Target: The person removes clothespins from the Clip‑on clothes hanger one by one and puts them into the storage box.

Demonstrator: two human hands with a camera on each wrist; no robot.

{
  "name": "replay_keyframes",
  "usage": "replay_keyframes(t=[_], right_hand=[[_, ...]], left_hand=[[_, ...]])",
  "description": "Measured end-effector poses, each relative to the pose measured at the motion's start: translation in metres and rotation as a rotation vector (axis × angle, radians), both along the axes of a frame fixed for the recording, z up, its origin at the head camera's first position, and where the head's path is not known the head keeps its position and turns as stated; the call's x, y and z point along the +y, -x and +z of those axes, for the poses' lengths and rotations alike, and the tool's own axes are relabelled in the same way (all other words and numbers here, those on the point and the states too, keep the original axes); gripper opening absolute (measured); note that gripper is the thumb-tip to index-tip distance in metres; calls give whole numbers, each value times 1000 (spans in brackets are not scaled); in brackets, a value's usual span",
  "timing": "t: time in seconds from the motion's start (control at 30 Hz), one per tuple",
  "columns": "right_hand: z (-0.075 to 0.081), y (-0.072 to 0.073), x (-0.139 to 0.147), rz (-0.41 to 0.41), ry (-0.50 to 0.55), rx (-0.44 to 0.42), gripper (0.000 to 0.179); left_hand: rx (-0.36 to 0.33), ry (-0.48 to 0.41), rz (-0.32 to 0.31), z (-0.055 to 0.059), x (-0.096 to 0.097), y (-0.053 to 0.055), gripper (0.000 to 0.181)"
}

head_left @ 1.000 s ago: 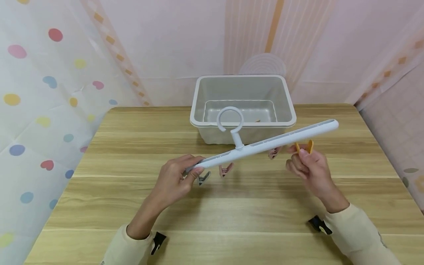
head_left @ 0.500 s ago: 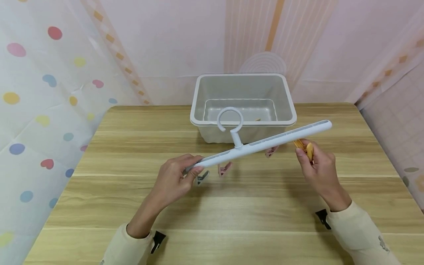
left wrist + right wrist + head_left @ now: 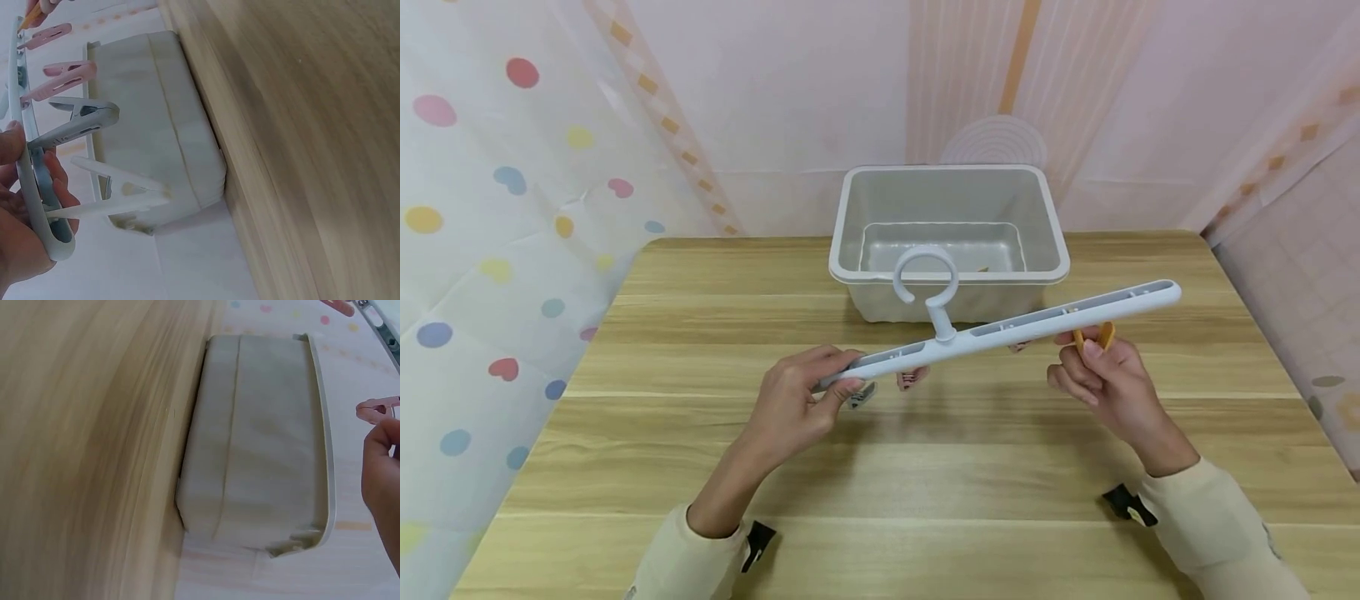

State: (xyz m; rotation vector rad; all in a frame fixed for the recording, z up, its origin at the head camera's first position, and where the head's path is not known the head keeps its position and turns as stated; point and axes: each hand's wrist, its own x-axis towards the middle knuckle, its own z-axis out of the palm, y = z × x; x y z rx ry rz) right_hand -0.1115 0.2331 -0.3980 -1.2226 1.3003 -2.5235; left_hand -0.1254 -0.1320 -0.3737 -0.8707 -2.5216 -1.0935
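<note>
A pale blue hanger bar (image 3: 1037, 328) with a round hook (image 3: 927, 250) is held above the table, its right end raised. My left hand (image 3: 793, 404) grips its left end, thumb in front. My right hand (image 3: 1108, 387) pinches a yellow clothespin (image 3: 1106, 335) by its handles, against the underside near the right end. In the left wrist view, a white clothespin (image 3: 90, 209), a grey clothespin (image 3: 75, 128), a pink clothespin (image 3: 70, 80) and another pink clothespin (image 3: 47, 37) hang along the bar. The yellow clothespin's jaws are hidden by the bar.
A grey plastic bin (image 3: 880, 304) stands at the back of the wooden table (image 3: 910, 550), behind the hanger. A small tan piece (image 3: 982, 269) shows inside it. Patterned cloth (image 3: 805, 100) hangs behind and beside the table.
The bar has tipped so more of its slotted top shows, and its right end has shifted right. My right hand has altered its grip on the yellow clothespin, whose handles now point up.
</note>
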Motion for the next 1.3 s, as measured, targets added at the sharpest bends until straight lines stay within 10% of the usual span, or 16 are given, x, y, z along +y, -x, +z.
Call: replay_keyframes(t=[0.17, 0.47, 0.7, 0.8, 0.93, 1.17, 1.3], right_hand=[[0, 0, -1, -85, -23, 40, 41], [0, -9, 2, -1113, -559, 339, 39], [-2, -5, 7, -1373, -708, 589, 58], [-1, -6, 7, -1283, -680, 526, 52], [1, -8, 5, -878, -444, 279, 21], [-2, 0, -1, -234, -79, 92, 38], [-5, 3, -2, -10, 13, -2, 39]], left_hand=[[-3, 2, 2, 0, -1, 0, 21], [6, 32, 13, -1, -1, 0, 20], [10, 38, 14, -2, -1, 0, 21], [16, 33, 17, -2, 0, 0, 20], [26, 19, 17, 0, 0, 0, 18], [26, 7, 10, -1, 1, 1, 19], [26, 7, 5, -1, 2, 1, 19]])
